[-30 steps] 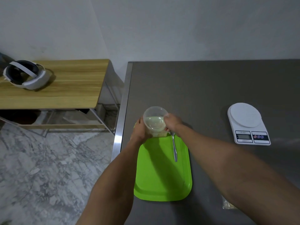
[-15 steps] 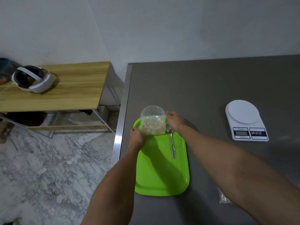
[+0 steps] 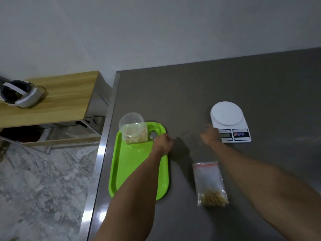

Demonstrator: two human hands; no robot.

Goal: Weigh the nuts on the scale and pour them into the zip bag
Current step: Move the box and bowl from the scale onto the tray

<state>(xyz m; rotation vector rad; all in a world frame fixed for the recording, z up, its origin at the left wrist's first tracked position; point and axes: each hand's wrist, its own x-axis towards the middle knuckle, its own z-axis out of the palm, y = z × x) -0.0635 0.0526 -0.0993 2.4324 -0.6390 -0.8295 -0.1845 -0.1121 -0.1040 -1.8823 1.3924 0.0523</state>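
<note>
Nuts (image 3: pixel 135 137) sit in a clear tub (image 3: pixel 133 128) at the far end of the green tray (image 3: pixel 129 168), which lies along the left edge of the grey surface (image 3: pixel 191 94); more lie at the bottom of the zip bag (image 3: pixel 209 183), flat toward the near edge between my two forearms. The white scale (image 3: pixel 229 120) stands toward the right side; its display and button labels are too blurred for me to read, and I see no brand anywhere. A pale wall backs the surface, a wooden side table (image 3: pixel 57 100) with a white headset (image 3: pixel 20 93) stands to the left, and the floor is marbled tile. My left hand (image 3: pixel 162 141) reaches over the tray's right rim just beside a spoon bowl (image 3: pixel 153 135), fingers curled, though I cannot tell whether it grips anything. My right hand (image 3: pixel 211 135) stretches to the scale's near left corner, knuckles bent at its display; whether it holds anything I cannot tell.
</note>
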